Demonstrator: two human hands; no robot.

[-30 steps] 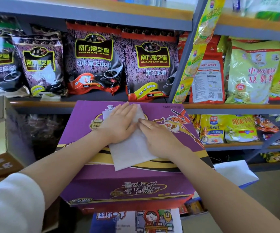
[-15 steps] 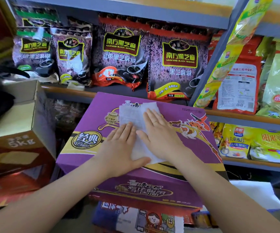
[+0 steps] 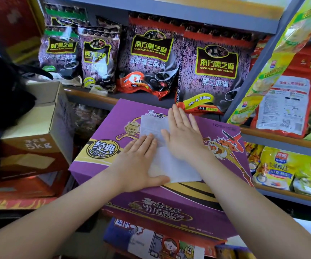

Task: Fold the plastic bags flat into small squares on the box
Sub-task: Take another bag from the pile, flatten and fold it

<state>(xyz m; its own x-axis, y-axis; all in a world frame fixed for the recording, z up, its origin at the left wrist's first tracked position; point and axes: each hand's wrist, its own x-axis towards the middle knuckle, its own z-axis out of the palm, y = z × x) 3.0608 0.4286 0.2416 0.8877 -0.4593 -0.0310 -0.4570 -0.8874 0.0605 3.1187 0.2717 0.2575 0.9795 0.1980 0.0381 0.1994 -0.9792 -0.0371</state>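
A white translucent plastic bag [image 3: 171, 167] lies flat as a long strip on top of a purple printed box [image 3: 102, 139]. My left hand [image 3: 138, 163] presses flat on the strip's near left part, fingers straight and thumb stretched along its near edge. My right hand [image 3: 183, 137] presses flat on the strip's far right part, its fingers straight and reaching the box's far edge. Both palms hide the middle of the bag.
Shelves behind the box hold dark sesame-paste packets [image 3: 149, 60] and, to the right, yellow and red food packets [image 3: 281, 101]. A brown 5kg carton [image 3: 39, 139] with a black bag [image 3: 3, 90] on it stands at the left. More boxes [image 3: 151, 242] sit under the purple one.
My right hand has slid away from me along the bag toward the box's far edge. My left hand stays pressed on the near part. The camera has turned left.
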